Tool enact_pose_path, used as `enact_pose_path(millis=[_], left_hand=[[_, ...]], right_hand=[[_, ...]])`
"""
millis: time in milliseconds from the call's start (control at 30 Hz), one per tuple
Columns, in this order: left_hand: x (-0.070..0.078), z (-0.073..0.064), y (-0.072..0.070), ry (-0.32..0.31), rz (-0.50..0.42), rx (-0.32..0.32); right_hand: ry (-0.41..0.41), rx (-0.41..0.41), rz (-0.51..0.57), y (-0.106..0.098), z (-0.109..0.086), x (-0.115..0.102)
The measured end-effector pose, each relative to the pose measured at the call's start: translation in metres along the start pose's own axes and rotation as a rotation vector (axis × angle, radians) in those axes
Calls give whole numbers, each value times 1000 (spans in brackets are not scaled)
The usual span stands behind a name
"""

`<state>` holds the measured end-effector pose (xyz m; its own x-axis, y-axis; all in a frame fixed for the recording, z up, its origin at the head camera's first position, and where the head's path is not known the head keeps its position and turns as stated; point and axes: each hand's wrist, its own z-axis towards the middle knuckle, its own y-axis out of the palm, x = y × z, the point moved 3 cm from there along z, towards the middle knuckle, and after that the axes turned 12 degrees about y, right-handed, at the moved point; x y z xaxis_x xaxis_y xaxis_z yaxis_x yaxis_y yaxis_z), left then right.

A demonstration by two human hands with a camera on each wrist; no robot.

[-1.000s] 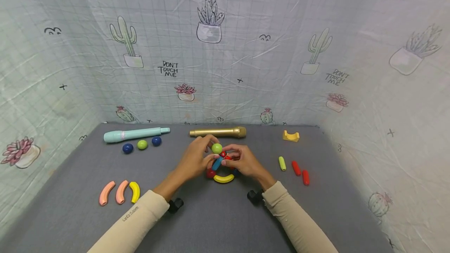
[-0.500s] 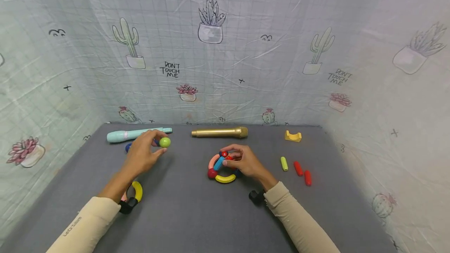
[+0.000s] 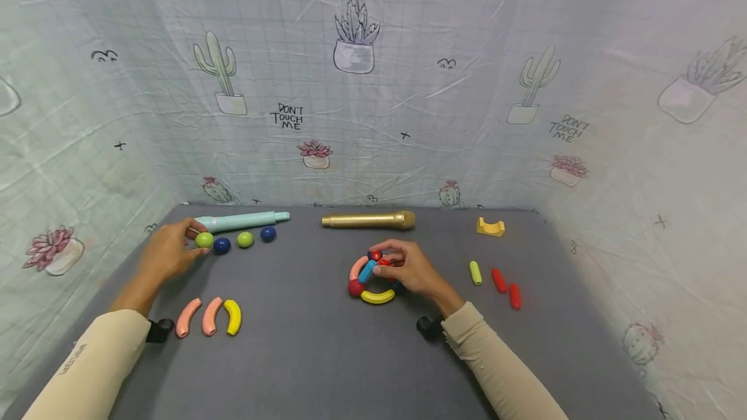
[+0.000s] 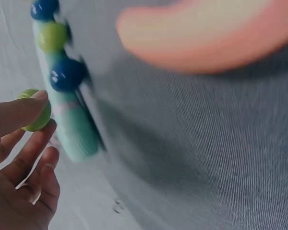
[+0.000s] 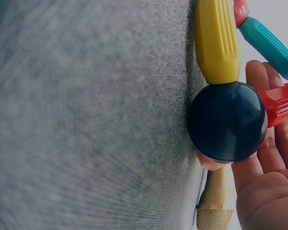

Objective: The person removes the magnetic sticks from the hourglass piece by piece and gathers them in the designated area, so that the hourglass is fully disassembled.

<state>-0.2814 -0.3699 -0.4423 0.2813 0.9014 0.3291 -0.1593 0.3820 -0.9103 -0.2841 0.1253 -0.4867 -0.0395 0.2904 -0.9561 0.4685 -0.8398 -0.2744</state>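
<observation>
My left hand [image 3: 166,253] pinches a lime-green ball [image 3: 204,240] between thumb and fingers, at the left end of a row of balls. In the left wrist view the green ball [image 4: 41,117] shows between thumb and fingertips, beside the thick end of a mint microphone [image 4: 77,139]. At mid-table, my right hand [image 3: 413,268] holds a toy built of balls and rods. Its base ring has curved pink and yellow rods [image 3: 378,297] and a dark red ball [image 3: 356,288]. In the right wrist view, fingers curl behind a red rod [image 5: 281,103] joined to a dark blue ball [image 5: 228,122].
Dark blue balls [image 3: 222,245] and a second green ball [image 3: 245,239] lie before the mint microphone. Curved rods [image 3: 211,316] lie front left. A gold microphone [image 3: 367,220] lies at the back. A yellow cradle-shaped block [image 3: 490,227] and short rods [image 3: 515,296] lie on the right.
My left hand has carried the green ball away from the built toy, leftward past the row to its left end. My right hand has stayed on the toy.
</observation>
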Motion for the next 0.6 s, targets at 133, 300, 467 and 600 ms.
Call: enact_pose_path(millis=[133,300,467,600], left_hand=[[-15,3,4,-32,19,-73],[-26,6,11,-48,23,-139],[-31,6,17,-81,30,-142],[-23,6,16,-69,67,-75]], right_hand=[[7,2,-1,-2,-1,1],[14,-1,-17,-2,-1,1],[-4,-3,-9,-1,0,0],[-8,-2,-16,-2,0,0]])
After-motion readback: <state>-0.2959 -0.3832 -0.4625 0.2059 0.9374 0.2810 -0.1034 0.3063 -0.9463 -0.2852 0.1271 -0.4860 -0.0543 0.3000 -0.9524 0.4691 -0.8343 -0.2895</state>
